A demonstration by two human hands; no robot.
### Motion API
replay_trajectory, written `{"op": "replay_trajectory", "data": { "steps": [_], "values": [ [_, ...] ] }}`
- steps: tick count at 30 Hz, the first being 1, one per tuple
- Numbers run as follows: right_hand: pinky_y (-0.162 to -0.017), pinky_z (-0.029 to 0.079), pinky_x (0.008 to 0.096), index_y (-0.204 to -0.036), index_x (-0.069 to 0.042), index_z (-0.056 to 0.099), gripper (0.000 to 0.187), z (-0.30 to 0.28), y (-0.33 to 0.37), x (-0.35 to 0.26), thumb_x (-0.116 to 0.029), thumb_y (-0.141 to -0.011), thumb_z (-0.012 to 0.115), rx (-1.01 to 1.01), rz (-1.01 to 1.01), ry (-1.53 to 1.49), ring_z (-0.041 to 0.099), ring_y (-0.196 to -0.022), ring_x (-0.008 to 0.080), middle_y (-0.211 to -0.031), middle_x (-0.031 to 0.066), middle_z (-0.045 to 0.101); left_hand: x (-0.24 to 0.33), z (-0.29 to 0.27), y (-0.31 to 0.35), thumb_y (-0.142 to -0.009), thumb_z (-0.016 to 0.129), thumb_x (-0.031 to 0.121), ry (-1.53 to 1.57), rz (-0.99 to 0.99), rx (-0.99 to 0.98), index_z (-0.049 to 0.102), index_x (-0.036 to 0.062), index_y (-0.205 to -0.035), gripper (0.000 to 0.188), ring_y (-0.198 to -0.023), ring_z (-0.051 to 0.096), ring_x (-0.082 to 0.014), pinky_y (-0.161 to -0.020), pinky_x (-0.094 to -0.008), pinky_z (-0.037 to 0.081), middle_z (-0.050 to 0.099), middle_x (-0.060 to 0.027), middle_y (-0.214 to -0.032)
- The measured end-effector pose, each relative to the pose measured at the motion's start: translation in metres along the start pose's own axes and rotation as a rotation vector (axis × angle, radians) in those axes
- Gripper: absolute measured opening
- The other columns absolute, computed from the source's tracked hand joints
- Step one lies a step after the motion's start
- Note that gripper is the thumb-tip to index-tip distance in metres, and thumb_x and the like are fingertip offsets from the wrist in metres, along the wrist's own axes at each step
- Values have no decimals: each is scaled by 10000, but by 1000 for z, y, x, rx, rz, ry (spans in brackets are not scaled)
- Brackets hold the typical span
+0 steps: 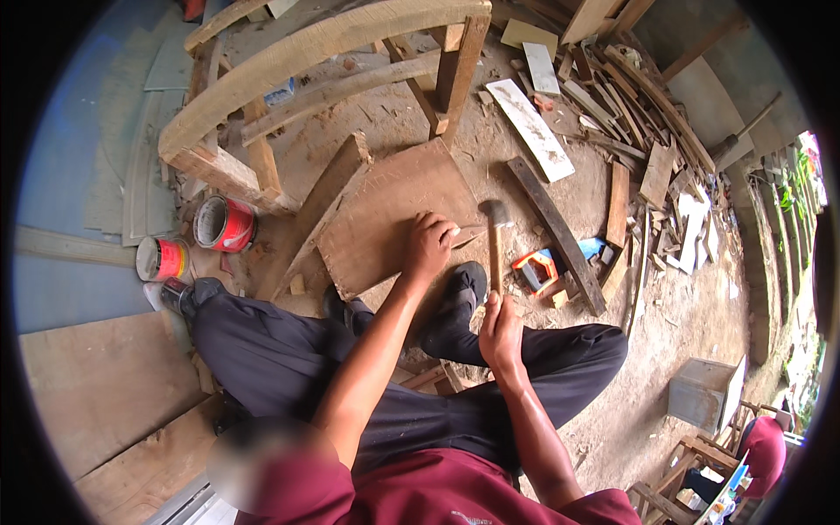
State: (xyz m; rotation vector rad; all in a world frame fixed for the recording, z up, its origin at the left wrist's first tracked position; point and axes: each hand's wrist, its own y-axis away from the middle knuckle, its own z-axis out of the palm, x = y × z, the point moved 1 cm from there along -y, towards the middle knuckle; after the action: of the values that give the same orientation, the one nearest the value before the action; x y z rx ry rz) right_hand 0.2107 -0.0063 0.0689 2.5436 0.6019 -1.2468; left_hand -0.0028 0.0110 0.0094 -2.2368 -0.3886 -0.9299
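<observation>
My right hand [501, 332] is wrapped round the lower end of a hammer's [497, 262] wooden handle. The dark metal head points away from me, just right of a brown wooden panel [394, 210]. At that panel's right edge, my left hand [430, 243] is closed with the thumb against the fingers; what it grips is too small to make out. A short pointed bit of wood [469, 234] shows beside the thumb. The panel lies tilted between my feet, with a curved wooden piece [324, 206] along its left side.
A curved wooden frame [324, 48] stands beyond the panel. Red paint cans [225, 224] are at the left. To the right lie an orange-handled saw [535, 269], a dark plank [560, 236], a white board [529, 129] and a heap of scrap wood [647, 131]. A metal box [697, 394] sits lower right.
</observation>
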Motion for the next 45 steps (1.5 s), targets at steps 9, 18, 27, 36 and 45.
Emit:
{"op": "replay_trajectory", "data": {
  "steps": [9, 18, 27, 36, 45],
  "values": [
    [-470, 394, 497, -902, 30, 492, 312, -4, 7, -7, -243, -1049, 454, -52, 78, 59, 585, -588, 494, -574, 258, 531, -2, 2, 5, -788, 678, 10, -15, 0, -13, 679, 64, -886, 113, -893, 570, -318, -829, -430, 465, 627, -94, -882],
    [-513, 425, 490, -901, 19, 524, 334, -12, 5, -13, -264, -1054, 433, 24, 50, -70, 600, -599, 469, -614, 241, 567, 5, 0, 3, -874, 629, 57, -64, 63, -23, 586, 67, -911, 58, -918, 558, -334, -829, -446, 454, 592, -112, -912],
    [-547, 454, 471, -902, 14, 564, 393, -8, 17, 12, -308, -1060, 403, 29, 218, -70, 632, -609, 420, -636, 219, 599, 4, 1, 5, -870, 642, 52, -66, 51, 19, 588, 62, -916, 71, -927, 555, -351, -824, -449, 455, 588, -125, -923],
    [-571, 446, 513, -930, 29, 550, 383, 1, 8, 4, -318, -1052, 441, -71, 191, -25, 628, -664, 476, -674, 279, 596, 7, -8, -2, -811, 699, 27, 31, -90, -55, 688, 47, -875, 68, -907, 590, -323, -822, -422, 479, 649, -96, -893],
    [-508, 412, 524, -937, 40, 498, 320, -10, -1, -17, -254, -1053, 453, -92, 101, -16, 613, -671, 511, -663, 311, 579, 2, -8, 2, -817, 716, 78, -25, -52, -94, 737, 71, -904, 90, -949, 616, -319, -988, -442, 468, 682, -91, -913]
  ]
}}
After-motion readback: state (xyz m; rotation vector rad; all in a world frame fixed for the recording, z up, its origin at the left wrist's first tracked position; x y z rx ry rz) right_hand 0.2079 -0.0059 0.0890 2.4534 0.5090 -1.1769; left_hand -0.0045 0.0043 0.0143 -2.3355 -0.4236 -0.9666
